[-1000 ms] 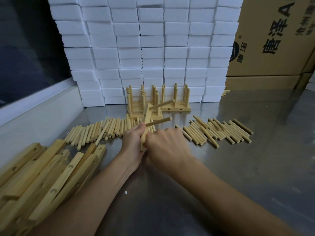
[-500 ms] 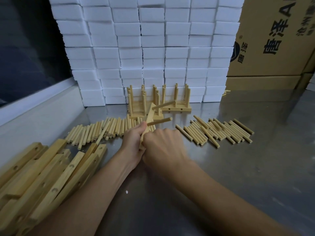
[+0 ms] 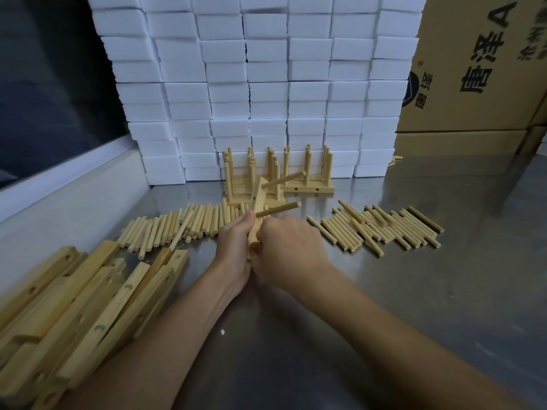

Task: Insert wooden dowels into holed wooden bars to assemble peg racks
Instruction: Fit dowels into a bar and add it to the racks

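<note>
My left hand (image 3: 235, 247) grips a holed wooden bar (image 3: 258, 204) that stands on end, tilted away from me. Two dowels stick out of it to the right, an upper one (image 3: 284, 179) and a lower one (image 3: 278, 209). My right hand (image 3: 291, 250) is curled against the bar's lower part; what its fingers hold is hidden. Loose dowels lie in a left pile (image 3: 171, 226) and a right pile (image 3: 379, 229). Finished peg racks (image 3: 307, 189) stand behind the bar.
A heap of holed bars (image 3: 74, 306) lies at the front left on the metal table (image 3: 414, 291). A wall of white foam blocks (image 3: 266, 84) stands at the back, a cardboard box (image 3: 479, 63) at the back right, and a raised ledge (image 3: 59, 184) along the left.
Both hands and the bar stay in nearly the same place; my right hand has shifted slightly against the bar's lower end.
</note>
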